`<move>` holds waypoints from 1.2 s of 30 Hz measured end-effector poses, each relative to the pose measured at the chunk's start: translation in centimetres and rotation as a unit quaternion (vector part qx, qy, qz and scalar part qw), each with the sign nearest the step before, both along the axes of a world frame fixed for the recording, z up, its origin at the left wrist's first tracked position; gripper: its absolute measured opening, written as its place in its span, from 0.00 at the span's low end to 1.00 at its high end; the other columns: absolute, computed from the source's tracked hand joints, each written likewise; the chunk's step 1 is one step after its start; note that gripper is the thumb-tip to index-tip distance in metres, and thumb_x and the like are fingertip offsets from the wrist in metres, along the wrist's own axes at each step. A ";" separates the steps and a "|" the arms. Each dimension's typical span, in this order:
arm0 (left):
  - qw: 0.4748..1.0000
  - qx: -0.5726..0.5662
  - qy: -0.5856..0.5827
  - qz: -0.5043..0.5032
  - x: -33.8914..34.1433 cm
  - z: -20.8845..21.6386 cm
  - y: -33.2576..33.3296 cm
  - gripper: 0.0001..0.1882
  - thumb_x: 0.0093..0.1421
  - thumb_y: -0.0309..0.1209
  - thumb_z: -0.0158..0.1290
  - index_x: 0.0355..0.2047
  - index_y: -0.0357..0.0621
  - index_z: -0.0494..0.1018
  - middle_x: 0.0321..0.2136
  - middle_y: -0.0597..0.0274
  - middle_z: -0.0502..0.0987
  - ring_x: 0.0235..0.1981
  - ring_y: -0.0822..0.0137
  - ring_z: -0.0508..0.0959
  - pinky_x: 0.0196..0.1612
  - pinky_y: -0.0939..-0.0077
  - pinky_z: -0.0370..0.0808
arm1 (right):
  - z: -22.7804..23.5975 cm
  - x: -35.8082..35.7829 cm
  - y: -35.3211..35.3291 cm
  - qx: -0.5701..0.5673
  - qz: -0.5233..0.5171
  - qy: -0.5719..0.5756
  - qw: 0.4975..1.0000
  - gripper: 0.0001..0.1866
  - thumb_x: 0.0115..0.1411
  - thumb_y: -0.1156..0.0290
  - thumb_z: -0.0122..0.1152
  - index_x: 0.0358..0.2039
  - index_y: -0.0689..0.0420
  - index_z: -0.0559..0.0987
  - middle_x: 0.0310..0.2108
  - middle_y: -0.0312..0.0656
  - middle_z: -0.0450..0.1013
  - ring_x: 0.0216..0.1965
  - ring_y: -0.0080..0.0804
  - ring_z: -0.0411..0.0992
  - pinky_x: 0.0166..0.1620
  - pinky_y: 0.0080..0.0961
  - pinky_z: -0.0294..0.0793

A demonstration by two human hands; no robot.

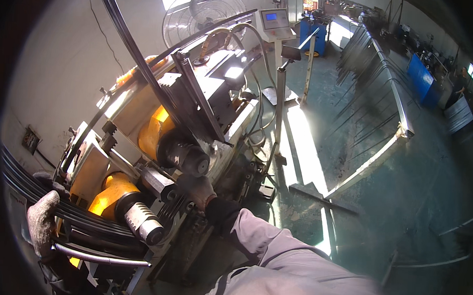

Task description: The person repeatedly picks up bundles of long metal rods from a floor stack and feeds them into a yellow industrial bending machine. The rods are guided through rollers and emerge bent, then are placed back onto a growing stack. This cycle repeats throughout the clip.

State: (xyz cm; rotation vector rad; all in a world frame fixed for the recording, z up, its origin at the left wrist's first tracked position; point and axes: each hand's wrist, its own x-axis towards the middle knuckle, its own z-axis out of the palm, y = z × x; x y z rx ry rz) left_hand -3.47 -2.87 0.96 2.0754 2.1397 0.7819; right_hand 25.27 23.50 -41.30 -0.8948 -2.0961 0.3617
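Observation:
My left hand (43,222), in a greyish glove, is at the left edge with its fingers wrapped round a bundle of long, thin black rods (91,215). Beside that hand a ribbed metal rod (102,257) lies along the bundle. My right hand (196,190), also gloved, reaches into the machine (127,106), just below a dark round cylinder end (194,161) and next to a hexagonal metal block (158,184). Shadow hides its fingers, so its grip cannot be made out. Near the rods, a second cylinder with a grooved steel end (144,222) sticks out of a yellow housing (113,195).
A control box with a small screen (273,20) stands behind the machine, near a large fan (200,16). To the right, a metal rack (397,102) carries many thin rods. A flat metal foot (324,197) rests on the green floor. A person (459,86) is at the far right.

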 end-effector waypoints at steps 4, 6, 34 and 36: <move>0.943 -0.029 -0.288 0.168 1.7 0.9 0.0 0.19 0.73 0.38 0.60 0.52 0.31 0.85 0.47 0.47 0.88 0.50 0.58 0.88 0.60 0.66 0.82 | -0.2 0.1 -0.2 0.054 0.012 0.030 0.998 0.10 0.62 0.69 0.65 0.44 0.51 0.83 0.40 0.44 0.83 0.46 0.49 0.84 0.45 0.43 0.84; 0.927 -0.003 -0.260 0.270 2.6 1.1 0.2 0.20 0.73 0.39 0.62 0.51 0.31 0.85 0.46 0.47 0.88 0.51 0.59 0.88 0.61 0.66 0.82 | 0.0 0.1 -0.3 0.036 0.016 0.077 0.996 0.10 0.62 0.70 0.65 0.44 0.51 0.84 0.40 0.44 0.83 0.46 0.49 0.84 0.45 0.43 0.84; 0.855 -0.001 -0.352 0.381 8.6 1.7 0.4 0.23 0.70 0.40 0.65 0.55 0.31 0.83 0.44 0.49 0.88 0.41 0.60 0.89 0.49 0.68 0.88 | -3.3 -1.4 0.2 -0.296 0.157 0.364 0.869 0.22 0.70 0.69 0.71 0.61 0.63 0.81 0.55 0.44 0.84 0.53 0.34 0.83 0.56 0.34 0.82; 0.865 0.007 -0.330 0.377 8.5 1.9 0.0 0.25 0.69 0.41 0.66 0.55 0.31 0.84 0.45 0.48 0.88 0.40 0.59 0.89 0.47 0.68 0.88 | -3.2 -1.4 0.4 -0.362 0.161 0.363 0.843 0.22 0.71 0.68 0.70 0.62 0.61 0.81 0.56 0.45 0.83 0.54 0.36 0.83 0.57 0.35 0.81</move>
